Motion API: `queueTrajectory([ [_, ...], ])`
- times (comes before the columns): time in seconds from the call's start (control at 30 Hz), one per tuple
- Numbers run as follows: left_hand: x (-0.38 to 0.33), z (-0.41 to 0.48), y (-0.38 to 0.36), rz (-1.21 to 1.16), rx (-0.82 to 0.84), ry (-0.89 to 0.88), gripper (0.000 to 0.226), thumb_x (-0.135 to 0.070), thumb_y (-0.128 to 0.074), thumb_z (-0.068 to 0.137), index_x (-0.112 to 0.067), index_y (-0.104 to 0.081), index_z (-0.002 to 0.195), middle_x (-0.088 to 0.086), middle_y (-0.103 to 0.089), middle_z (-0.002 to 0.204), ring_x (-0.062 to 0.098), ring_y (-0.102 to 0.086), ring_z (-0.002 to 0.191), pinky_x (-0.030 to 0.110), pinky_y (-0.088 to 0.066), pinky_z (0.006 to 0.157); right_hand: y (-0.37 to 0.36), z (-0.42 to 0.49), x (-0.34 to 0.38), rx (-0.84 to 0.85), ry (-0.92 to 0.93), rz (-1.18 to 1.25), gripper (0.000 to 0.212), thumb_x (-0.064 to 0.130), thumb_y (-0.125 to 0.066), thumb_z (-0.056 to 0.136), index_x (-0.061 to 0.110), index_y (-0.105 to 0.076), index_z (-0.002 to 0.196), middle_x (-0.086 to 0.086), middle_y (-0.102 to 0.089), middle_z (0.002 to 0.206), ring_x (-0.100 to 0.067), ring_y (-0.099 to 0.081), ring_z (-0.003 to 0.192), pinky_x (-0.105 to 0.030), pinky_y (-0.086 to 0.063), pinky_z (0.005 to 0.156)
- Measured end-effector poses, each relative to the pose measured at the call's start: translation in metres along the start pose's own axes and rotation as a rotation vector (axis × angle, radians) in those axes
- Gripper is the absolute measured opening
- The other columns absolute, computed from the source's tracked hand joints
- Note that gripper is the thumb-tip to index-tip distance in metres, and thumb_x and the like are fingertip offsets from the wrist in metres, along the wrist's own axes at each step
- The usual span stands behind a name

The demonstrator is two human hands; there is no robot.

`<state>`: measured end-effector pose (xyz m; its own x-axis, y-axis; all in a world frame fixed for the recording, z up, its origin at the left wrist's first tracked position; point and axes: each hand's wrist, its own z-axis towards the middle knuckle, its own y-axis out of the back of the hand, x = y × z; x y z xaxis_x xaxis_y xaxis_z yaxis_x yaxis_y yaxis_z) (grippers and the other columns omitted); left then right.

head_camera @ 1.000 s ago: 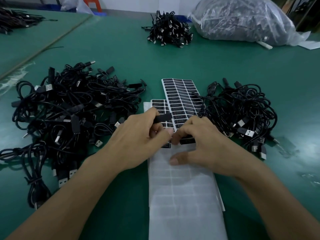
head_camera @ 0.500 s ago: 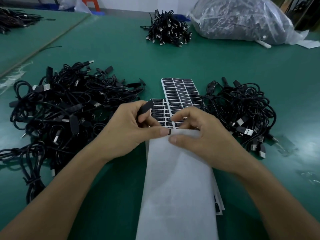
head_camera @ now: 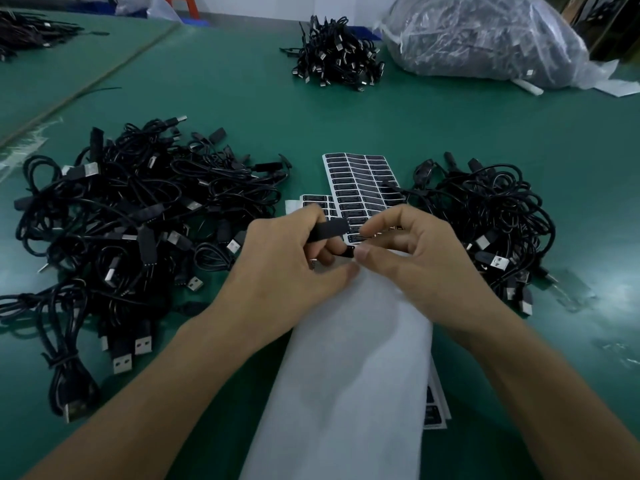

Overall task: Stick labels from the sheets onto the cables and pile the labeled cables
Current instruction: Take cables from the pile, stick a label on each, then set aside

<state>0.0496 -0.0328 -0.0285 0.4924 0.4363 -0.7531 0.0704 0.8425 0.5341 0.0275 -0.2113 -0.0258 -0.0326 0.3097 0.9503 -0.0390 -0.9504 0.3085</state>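
Left fingers (head_camera: 313, 216) grip the plug (head_camera: 330, 229), right fingers (head_camera: 367, 252) pinch 1 label (head_camera: 350, 251): align its edge before you press.

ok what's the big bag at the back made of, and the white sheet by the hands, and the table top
Bag: thin clear plastic film, glossy; it crinkles, glints and shows dark contents through.
White sheet: probably matte backing paper, faintly translucent, bending softly.
Table top: green mat, maybe rubber or vinyl, with a dull sheen.
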Motion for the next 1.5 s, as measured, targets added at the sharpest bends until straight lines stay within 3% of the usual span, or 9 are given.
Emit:
queueTrajectory([
  [0.27,0.0,-0.001,-0.002,0.002,-0.08,0.046,0.032,-0.02,-0.087,0.072,-0.009,-0.057,0.069,-0.015,-0.071,0.072,0.0,-0.067,0.066,0.017,-0.052,0.056,-0.002,-0.002,0.003,0.003,0.043,0.094,0.016,0.008,-0.068,0.092,0.024,-0.063,0.092,-0.005,-0.074,0.076,-0.022,-0.065,0.068,-0.041,-0.055,0.068],
  [0.4,0.001,-0.002,-0.005,-0.032,-0.087,0.048,0.04,-0.018,-0.086,0.073,-0.011,-0.049,0.063,-0.014,-0.073,0.072,-0.004,-0.067,0.064,0.019,-0.053,0.055,-0.004,-0.002,0.0,-0.015,0.084,0.092,0.021,0.015,-0.072,0.087,0.024,-0.053,0.084,-0.005,-0.068,0.066,-0.021,-0.052,0.058,-0.037,-0.045,0.056],
  [0.53,0.001,-0.002,-0.005,-0.071,-0.08,0.084,0.038,-0.016,-0.085,0.075,0.0,-0.052,0.068,-0.01,-0.074,0.07,-0.006,-0.069,0.067,0.038,-0.055,0.06,-0.006,-0.001,-0.002,-0.03,0.11,0.044,0.032,0.012,-0.07,0.09,0.03,-0.048,0.075,-0.005,-0.056,0.059,-0.014,-0.042,0.051,-0.029,-0.038,0.049],
  [0.7,0.003,0.0,-0.004,-0.096,-0.1,0.077,0.054,-0.015,-0.082,0.078,-0.03,-0.034,0.059,-0.011,-0.074,0.07,0.017,-0.072,0.068,0.047,-0.056,0.062,-0.008,-0.001,-0.003,-0.063,0.141,0.019,0.035,0.01,-0.069,0.091,0.03,-0.046,0.075,-0.019,-0.057,0.066,-0.019,-0.046,0.056,-0.033,-0.04,0.053],
  [0.9,0.009,0.001,-0.006,-0.105,-0.106,0.082,0.04,-0.022,-0.07,0.078,-0.016,-0.032,0.068,0.017,-0.067,0.069,0.039,-0.062,0.068,0.053,-0.049,0.056,-0.009,0.002,-0.006,-0.083,0.134,-0.044,0.03,0.011,-0.07,0.091,0.026,-0.047,0.077,0.008,-0.056,0.057,-0.004,-0.043,0.049,-0.018,-0.038,0.051],
  [1.03,0.013,0.002,-0.006,-0.056,-0.156,0.102,0.045,-0.016,-0.071,0.082,-0.014,-0.029,0.068,0.024,-0.063,0.073,0.037,-0.057,0.064,0.052,-0.045,0.057,-0.001,0.003,-0.006,-0.159,0.239,-0.315,0.025,0.015,-0.071,0.09,0.028,-0.053,0.079,0.012,-0.063,0.069,-0.003,-0.059,0.066,-0.013,-0.046,0.062],
  [1.17,0.014,0.003,-0.007,-0.027,-0.189,0.126,0.048,-0.011,-0.071,0.081,-0.012,-0.026,0.064,0.024,-0.063,0.071,0.038,-0.053,0.064,0.052,-0.046,0.057,0.004,0.006,-0.007,-0.112,0.311,-0.666,0.015,0.017,-0.066,0.093,0.027,-0.056,0.087,0.014,-0.06,0.079,-0.01,-0.054,0.085,-0.041,-0.05,0.082],
  [1.37,0.008,-0.001,-0.008,-0.057,-0.13,0.093,0.037,-0.018,-0.084,0.074,-0.018,-0.049,0.062,-0.009,-0.071,0.072,0.001,-0.059,0.056,0.02,-0.049,0.051,0.001,0.006,-0.003,-0.016,0.261,-0.331,0.028,0.011,-0.067,0.093,0.033,-0.052,0.084,0.013,-0.065,0.087,-0.005,-0.062,0.081,-0.017,-0.05,0.071],
  [1.5,0.005,-0.001,-0.007,-0.056,-0.117,0.111,0.033,-0.024,-0.085,0.072,-0.022,-0.053,0.063,-0.018,-0.072,0.074,-0.001,-0.063,0.06,0.019,-0.05,0.053,0.0,0.006,-0.001,0.025,0.223,-0.196,0.029,0.012,-0.067,0.093,0.033,-0.05,0.084,0.01,-0.069,0.08,0.0,-0.06,0.069,-0.011,-0.044,0.064],
])
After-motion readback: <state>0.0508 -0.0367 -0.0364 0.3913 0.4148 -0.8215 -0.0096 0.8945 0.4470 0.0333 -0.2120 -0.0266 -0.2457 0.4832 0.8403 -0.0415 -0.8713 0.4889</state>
